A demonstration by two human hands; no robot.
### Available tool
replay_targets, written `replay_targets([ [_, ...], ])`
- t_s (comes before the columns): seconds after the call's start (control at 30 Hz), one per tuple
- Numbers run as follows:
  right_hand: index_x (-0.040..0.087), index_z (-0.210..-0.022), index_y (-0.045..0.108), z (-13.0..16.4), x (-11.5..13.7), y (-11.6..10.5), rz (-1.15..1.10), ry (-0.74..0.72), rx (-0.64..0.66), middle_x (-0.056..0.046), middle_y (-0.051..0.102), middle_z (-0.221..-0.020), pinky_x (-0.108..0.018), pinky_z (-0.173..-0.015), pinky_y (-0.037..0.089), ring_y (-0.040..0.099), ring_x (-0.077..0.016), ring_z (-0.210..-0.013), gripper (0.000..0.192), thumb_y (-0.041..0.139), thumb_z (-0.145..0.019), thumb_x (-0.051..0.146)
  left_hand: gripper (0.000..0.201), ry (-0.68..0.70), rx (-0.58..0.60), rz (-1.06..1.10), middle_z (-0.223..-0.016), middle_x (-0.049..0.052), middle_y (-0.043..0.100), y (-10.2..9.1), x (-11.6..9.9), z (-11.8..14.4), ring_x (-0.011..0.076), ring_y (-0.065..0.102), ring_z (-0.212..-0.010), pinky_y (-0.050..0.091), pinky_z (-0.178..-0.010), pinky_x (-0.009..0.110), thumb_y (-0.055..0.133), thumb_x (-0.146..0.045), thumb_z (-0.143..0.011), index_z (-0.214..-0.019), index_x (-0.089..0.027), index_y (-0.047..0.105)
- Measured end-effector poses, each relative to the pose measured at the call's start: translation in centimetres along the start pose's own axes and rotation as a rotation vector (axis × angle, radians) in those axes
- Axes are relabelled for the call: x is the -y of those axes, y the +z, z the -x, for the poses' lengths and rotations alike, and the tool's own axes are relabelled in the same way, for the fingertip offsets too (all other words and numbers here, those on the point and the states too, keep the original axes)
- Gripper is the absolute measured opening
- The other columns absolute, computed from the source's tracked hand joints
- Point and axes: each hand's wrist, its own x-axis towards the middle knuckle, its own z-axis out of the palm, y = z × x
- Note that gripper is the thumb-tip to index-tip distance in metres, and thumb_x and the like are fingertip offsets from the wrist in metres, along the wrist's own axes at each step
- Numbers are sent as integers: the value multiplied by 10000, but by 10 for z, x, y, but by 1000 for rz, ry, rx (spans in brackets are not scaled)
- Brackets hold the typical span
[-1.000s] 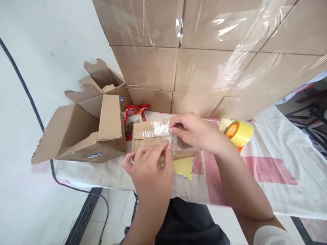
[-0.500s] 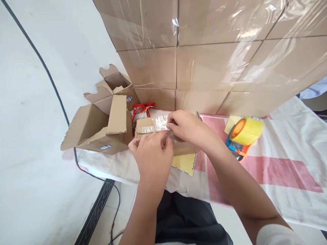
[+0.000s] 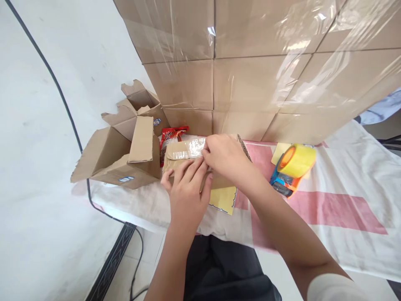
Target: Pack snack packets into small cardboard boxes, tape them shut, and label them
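Right hand (image 3: 223,156) partly covers box (image 3: 221,181) | hold unclear | red packet (image 3: 171,134) part-hidden

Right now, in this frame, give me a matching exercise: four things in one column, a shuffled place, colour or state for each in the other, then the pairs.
Things:
1. Taped box
2. Tape roll
3. Packet
4. Cable

Descriptions:
A. red, partly hidden
B. dark, against the white wall
C. under the left hand and right hand
D. yellow, in an orange and blue dispenser

Pairs: 1-C, 2-D, 3-A, 4-B
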Motion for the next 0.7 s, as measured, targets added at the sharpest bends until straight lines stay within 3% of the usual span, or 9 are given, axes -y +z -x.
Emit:
replay_targets([
  [0.07,171,-841,579,-2,2,2,-6,95,-65,-65,650,-764,-283,-609,390,649,-216,-732,65,628,-879,188,250,1,8,-7,-1259,28,736,0,1,0,252,627,-1208,221,-1068,490,574,-272,-986,-1207,-272,691],
  [0.17,152,-1030,555,-10,-7,5,-58,257,-231,-97,678,-887,-321,-688,476,671,-267,-833,403,798,-795,369,275,2,-7,-17,-1266,31,732,2,0,1,255,630,-1199,226,-1069,495,563,-276,-986,-1238,-272,671],
  [0.23,150,-1063,548,-13,-20,2,-85,315,-346,-101,680,-909,-353,-733,501,667,-279,-863,440,803,-788,379,264,3,-25,-26,-1266,28,731,3,1,3,258,630,-1191,224,-1075,498,569,-289,-980,-1222,-268,670],
  [0.37,184,-963,563,3,-59,-2,-182,278,-643,-50,645,-830,-377,-777,502,632,-242,-818,205,681,-883,331,254,39,-53,-49,-1276,38,723,7,6,6,267,624,-1184,220,-1076,500,583,-305,-967,-1202,-255,666],
  [0.43,201,-901,555,21,-81,7,-318,193,-735,-30,628,-814,-361,-766,500,612,-215,-788,207,652,-897,383,268,85,-64,-56,-1273,48,724,8,11,7,268,623,-1174,228,-1061,495,586,-305,-965,-1217,-252,661],
  [0.57,214,-1039,576,53,-113,50,-722,10,-652,-58,675,-1034,-337,-799,513,636,-203,-920,374,605,-912,564,270,196,-102,-54,-1196,50,751,10,26,10,251,641,-1099,255,-1023,462,612,-314,-956,-1211,-250,676],
  [0.7,210,-1035,611,68,-119,82,-918,9,-602,-67,684,-1064,-350,-860,517,647,-200,-964,410,486,-976,595,274,264,-156,-70,-1163,55,754,12,39,14,250,627,-1070,259,-1014,444,652,-341,-940,-1195,-247,681],
])
